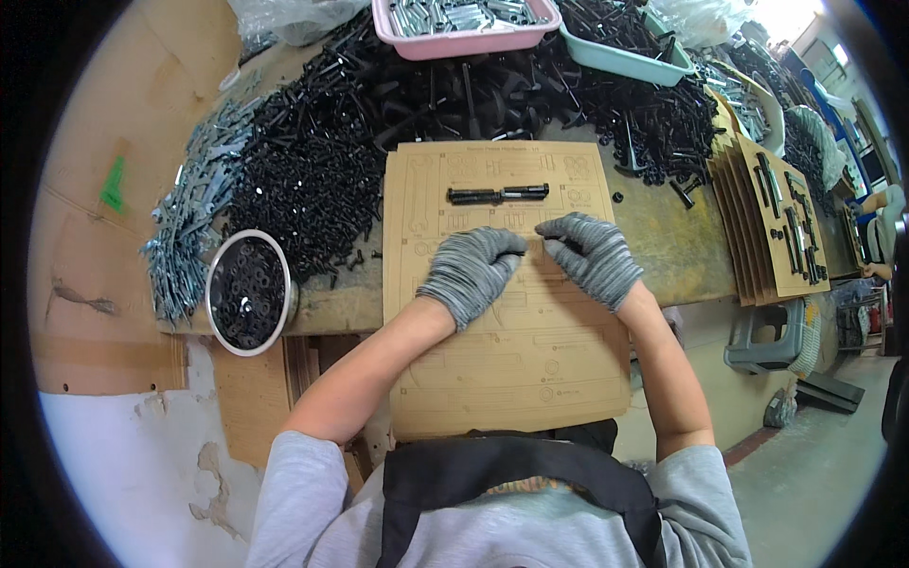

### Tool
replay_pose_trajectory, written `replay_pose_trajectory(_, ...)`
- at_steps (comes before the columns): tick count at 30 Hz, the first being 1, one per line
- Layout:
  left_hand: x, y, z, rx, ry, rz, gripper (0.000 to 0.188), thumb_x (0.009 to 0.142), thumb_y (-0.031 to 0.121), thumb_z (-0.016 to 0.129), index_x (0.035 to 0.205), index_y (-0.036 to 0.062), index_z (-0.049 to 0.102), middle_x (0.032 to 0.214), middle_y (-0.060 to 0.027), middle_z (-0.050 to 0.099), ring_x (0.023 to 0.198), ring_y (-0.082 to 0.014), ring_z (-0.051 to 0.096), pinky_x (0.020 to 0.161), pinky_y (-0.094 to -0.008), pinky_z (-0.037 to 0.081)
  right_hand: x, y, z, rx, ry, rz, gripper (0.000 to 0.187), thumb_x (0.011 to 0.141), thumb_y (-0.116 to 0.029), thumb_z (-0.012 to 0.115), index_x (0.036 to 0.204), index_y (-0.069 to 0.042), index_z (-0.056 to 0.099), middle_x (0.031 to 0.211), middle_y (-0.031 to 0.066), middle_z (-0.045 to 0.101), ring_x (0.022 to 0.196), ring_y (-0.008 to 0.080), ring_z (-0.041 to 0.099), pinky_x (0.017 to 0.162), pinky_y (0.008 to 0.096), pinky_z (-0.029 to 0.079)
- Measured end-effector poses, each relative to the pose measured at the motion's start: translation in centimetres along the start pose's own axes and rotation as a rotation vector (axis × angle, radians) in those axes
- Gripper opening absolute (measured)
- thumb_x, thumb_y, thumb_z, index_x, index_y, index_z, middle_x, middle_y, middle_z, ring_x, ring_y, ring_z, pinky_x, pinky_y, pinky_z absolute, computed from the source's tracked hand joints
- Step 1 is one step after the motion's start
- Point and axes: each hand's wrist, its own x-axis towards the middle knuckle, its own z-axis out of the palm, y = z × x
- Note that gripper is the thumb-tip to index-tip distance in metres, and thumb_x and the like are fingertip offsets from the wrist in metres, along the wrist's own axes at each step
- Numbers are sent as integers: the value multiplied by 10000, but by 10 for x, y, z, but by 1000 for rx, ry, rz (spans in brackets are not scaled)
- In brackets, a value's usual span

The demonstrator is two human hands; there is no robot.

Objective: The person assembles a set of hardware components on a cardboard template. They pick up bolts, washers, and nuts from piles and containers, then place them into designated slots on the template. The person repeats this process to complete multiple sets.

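Both my hands wear grey striped knit gloves and hover over a brown cardboard sheet point(492, 379) printed with outlines of hardware. My left hand point(473, 273) is closed, its thumb and fingers pinched together near the sheet's middle; a dark speck shows at the fingertips, too small to name. Just to its right, my right hand point(595, 257) is curled with fingertips together, and whatever it grips is hidden. The fingertips of the two hands point toward each other with a small gap. Beyond them, black bolts point(498, 194) lie crosswise on the upper part of the sheet.
Heaps of black bolts point(303, 180) and grey metal pieces point(204, 189) cover the bench's left and back. A white-rimmed bowl point(292, 308) of black nuts sits left. Pink point(464, 43) and pale green point(625, 64) trays stand behind. Cardboard sheets point(748, 232) with hardware lean right.
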Motion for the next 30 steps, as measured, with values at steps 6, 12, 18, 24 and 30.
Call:
replay_pose_trajectory(6,-17,11,-16,-115,-95,-148,215,835,190,664,1001,60,704,934,-110,688,904,-217,650,819,-308,504,-14,2,6,-94,11,-57,152,826,-136,644,959,-68,678,854,109,656,769,291,635,722,366,523)
replay_pose_trajectory(12,-13,-17,-31,-218,-1,-340,241,816,155,698,1029,42,691,958,-86,693,854,-181,641,797,-310,518,-11,-17,3,-150,-105,35,154,831,-182,646,941,-77,672,840,112,647,778,295,630,718,370,519)
replay_pose_trajectory(18,32,-12,-15,79,-6,-150,275,782,173,703,1020,53,636,842,-112,679,787,-225,649,753,-333,517,-14,-35,17,-513,-209,14,130,840,-188,586,873,-75,641,838,127,638,785,309,634,700,406,513)
replay_pose_trajectory(24,41,-10,-4,344,-15,-40,301,788,293,691,970,65,616,888,-109,668,846,-284,641,769,-388,499,5,-23,12,-623,-242,-100,125,811,-187,620,858,-71,618,784,115,620,695,322,626,640,410,512)
replay_pose_trajectory(30,30,-11,-8,360,18,-137,305,803,325,675,977,74,678,915,-95,649,897,-273,622,809,-383,487,26,5,8,-503,-99,-229,127,802,-183,662,859,-71,645,804,106,637,700,295,630,657,378,519)
